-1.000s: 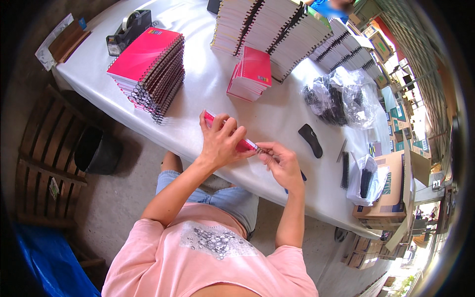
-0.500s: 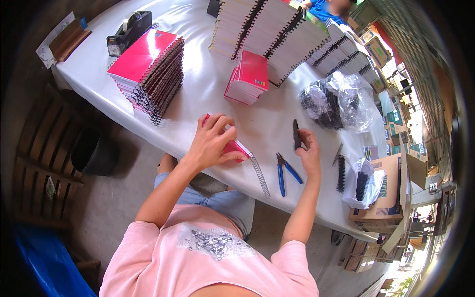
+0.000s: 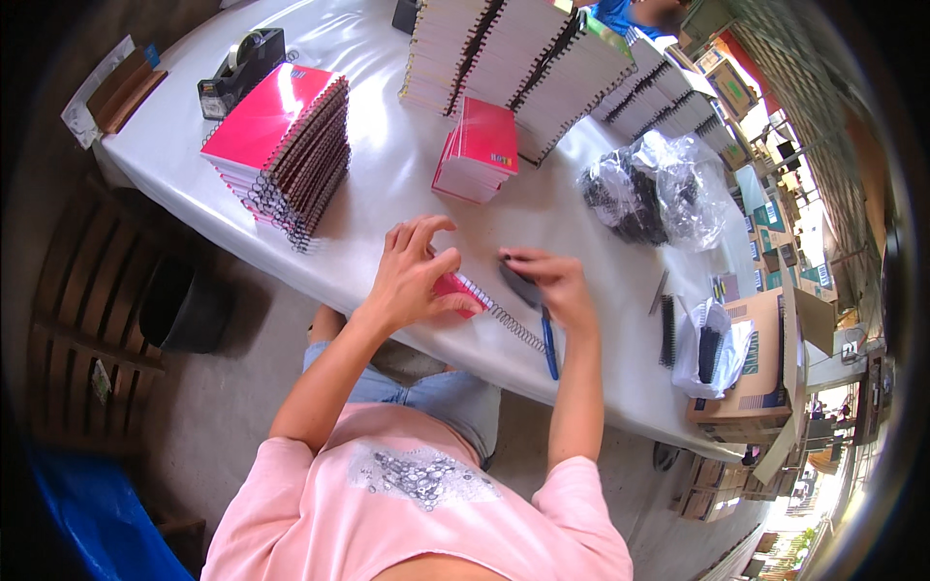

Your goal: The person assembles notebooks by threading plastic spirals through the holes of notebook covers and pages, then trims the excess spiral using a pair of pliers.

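Observation:
My left hand (image 3: pixel 412 276) grips a small red-covered notebook (image 3: pixel 455 287) at the near edge of the table. From the notebook's edge a thin dark wire coil (image 3: pixel 518 329) sticks out toward the right. Close by, my right hand (image 3: pixel 560 289) is closed on a slim black piece (image 3: pixel 521 282); motion blurs it, so its kind is unclear. Under that hand lies a pair of cutting pliers, of which one blue handle (image 3: pixel 549 351) shows while the rest is hidden.
Red coil-bound notebooks (image 3: pixel 276 126) stand stacked at left, with a tape dispenser (image 3: pixel 242 73) behind. Another red stack (image 3: pixel 480 155) sits ahead of tall bound piles (image 3: pixel 523 68). To the right are a plastic bag of black coils (image 3: pixel 649 194) and a cardboard box (image 3: pixel 741 387).
My right hand has moved left with the black piece, close to the notebook, and now covers much of the pliers. The coil's free end has swung up and to the right.

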`<state>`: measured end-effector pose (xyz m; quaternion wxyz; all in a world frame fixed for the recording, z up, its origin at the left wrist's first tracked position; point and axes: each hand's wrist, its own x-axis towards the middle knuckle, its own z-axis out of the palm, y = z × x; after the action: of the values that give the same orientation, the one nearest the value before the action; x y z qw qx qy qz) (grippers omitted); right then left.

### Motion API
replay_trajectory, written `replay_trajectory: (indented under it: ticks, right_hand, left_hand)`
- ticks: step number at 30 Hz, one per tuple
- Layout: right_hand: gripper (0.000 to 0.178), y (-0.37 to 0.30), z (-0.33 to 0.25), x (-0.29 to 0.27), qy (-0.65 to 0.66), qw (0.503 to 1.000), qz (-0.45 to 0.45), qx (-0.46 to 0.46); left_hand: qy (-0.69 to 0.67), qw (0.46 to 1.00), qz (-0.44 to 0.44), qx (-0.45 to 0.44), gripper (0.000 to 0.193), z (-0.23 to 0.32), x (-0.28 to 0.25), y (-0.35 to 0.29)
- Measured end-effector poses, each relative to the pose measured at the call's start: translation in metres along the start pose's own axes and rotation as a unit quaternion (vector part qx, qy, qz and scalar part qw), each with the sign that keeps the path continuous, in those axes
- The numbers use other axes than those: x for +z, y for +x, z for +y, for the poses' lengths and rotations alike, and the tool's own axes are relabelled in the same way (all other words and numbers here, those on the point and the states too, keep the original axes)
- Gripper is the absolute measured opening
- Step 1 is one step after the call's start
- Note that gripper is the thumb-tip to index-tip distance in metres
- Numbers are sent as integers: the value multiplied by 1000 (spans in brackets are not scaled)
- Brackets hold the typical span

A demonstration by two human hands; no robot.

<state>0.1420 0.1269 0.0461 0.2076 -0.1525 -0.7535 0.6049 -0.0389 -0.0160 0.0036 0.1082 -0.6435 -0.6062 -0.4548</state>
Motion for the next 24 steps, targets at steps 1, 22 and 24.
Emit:
replay_trajectory:
  ticks: [1,22,24]
  right_hand:
    - [46,0,-4,-3,-4,1000,2,-3]
    - [48,26,-11,25,-8,998,-53,-22]
    - [47,33,-13,26,-131,989,-35,54]
  left_hand:
    - [6,1000,2,-9,55,1,1,1]
    - [-245,948,11,-202,71,-28,16,-10]
    - [-253,953,58,-157,87,-31,19,-2]
